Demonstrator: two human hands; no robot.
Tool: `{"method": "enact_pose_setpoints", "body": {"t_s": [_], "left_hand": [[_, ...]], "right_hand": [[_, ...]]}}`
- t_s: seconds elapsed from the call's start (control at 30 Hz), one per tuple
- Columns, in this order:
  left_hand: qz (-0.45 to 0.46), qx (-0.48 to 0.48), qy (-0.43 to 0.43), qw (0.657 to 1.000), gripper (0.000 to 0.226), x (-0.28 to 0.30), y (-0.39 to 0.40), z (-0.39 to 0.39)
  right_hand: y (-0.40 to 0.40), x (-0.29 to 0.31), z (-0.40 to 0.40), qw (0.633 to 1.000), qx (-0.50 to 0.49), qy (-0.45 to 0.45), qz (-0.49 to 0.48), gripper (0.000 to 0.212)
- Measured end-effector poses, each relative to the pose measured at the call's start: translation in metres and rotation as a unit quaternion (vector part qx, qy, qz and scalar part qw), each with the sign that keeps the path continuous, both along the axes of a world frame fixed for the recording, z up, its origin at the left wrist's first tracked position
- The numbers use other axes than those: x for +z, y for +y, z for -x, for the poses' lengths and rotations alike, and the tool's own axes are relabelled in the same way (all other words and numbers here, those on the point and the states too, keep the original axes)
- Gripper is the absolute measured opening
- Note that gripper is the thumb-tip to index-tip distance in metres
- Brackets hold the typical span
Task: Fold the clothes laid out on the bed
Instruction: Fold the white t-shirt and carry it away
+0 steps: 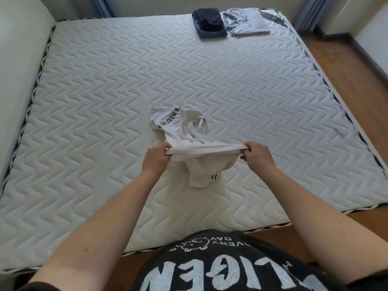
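While both hands worked: the person stood at the near edge of the bed, forearms stretched out over the mattress (105,106).
White T-shirt (184,131): it lay crumpled near the middle of the mattress, closer to the near edge, with one hem edge lifted and drawn taut between the two hands; the far part rested on the quilting, and a loose part hung bunched below the taut edge.
Print on the shirt: black lettering ran along a folded-over section at the far left of the garment; only part of it was readable.
Left hand (156,157): fingers were curled round the left end of the taut hem, pinching the cloth.
Right hand (257,155): fingers were curled round the right end of the same hem, gripping it.
Dark folded garment (210,23): it sat at the far side of the mattress, a black piece stacked on a dark blue one.
Light grey folded garment (245,23): it lay flat just beside the dark pile, on its right, near the far right corner.
Mattress: white, quilted in a wavy pattern, with a dark patterned band round its edge.
Floor (346,66): brown wood showed along the right side and the near edge of the bed.
Person's top (210,269): black with white lettering, seen at the bottom of the view.
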State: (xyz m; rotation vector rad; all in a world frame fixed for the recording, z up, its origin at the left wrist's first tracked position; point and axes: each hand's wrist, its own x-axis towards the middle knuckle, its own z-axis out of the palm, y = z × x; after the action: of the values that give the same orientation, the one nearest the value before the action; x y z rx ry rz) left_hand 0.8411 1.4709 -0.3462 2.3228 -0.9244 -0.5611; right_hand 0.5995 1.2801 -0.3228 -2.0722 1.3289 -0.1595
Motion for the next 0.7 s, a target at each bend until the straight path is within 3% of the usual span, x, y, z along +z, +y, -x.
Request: {"method": "enact_pose_setpoints", "body": {"t_s": [0.07,0.23,0.43,0.53,0.63,0.7], "left_hand": [[-0.006,-0.016,0.011,1.0,0.012,0.0,0.001,0.001],[0.037,0.019,0.111,0.993,0.026,0.023,-0.01,0.015],[0.155,0.043,0.237,0.958,0.009,0.072,-0.031,0.02],[0.202,0.046,0.289,0.935,0.011,0.095,-0.041,0.02],[0.224,0.024,0.328,0.918,0.009,0.11,-0.051,0.019],[0.238,0.01,0.333,0.912,0.007,0.117,-0.059,0.02]], "right_hand": [[0.002,0.004,0.0,0.996,0.013,-0.041,-0.079,0.026],[0.017,0.019,-0.016,0.96,0.015,-0.174,-0.217,0.036],[0.029,0.044,-0.033,0.941,-0.018,-0.277,-0.192,0.033],[0.037,0.042,-0.042,0.951,0.033,-0.245,-0.185,0.038],[0.05,0.043,-0.051,0.972,0.18,-0.09,-0.125,0.023],[0.063,0.042,-0.06,0.954,0.277,-0.005,-0.116,0.033]]}}
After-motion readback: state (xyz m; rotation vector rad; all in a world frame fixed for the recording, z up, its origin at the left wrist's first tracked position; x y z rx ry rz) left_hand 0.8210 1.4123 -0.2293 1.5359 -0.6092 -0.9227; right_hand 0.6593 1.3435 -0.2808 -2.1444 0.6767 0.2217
